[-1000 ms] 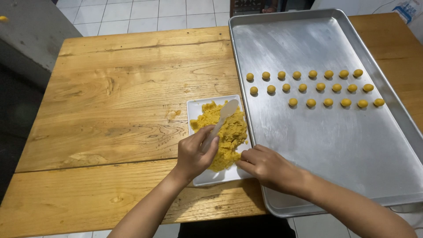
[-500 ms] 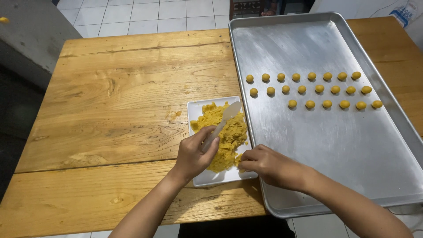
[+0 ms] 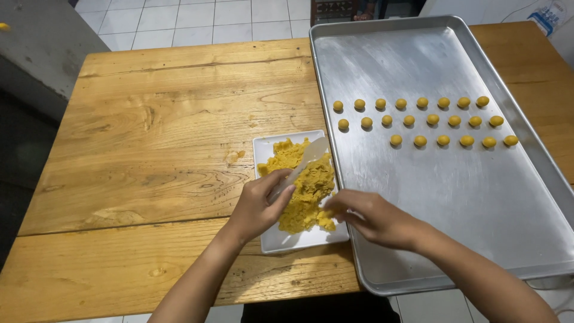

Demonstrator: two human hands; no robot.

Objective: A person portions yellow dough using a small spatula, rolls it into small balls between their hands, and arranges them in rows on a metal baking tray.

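Dough [image 3: 304, 191] — a crumbly yellow heap — lies on a white rectangular plate [image 3: 281, 240] near the front edge of a wooden table [image 3: 155, 137], just left of a large metal baking tray [image 3: 478, 197]. The plate's right edge touches or slightly overlaps the tray's left rim; which of the two is hard to tell from this angle.

The left hand [image 3: 257, 206] is clenched around the handle of a pale spatula [image 3: 306, 160], whose blade slants up and to the right across the top of the heap, resting on the dough. The hand itself sits over the plate's left side, its fingers curled around the handle.

The right hand [image 3: 373, 218] reaches in from the right, over the tray's left rim, with its fingertips [image 3: 332, 210] pinching at the lower right edge of the heap. They appear to hold a small bit of dough, though the piece is too small to make out clearly against the rest.

On the tray, well apart from both hands, sit small yellow balls [image 3: 421, 121] in three neat rows across the upper middle — the two upper rows longer, the lowest row shorter and starting further right. The balls stand apart from one another, evenly spaced. The remaining tray surface is bare metal, dull and scuffed.

Beyond the table's far edge is a pale tiled floor [image 3: 197, 18].
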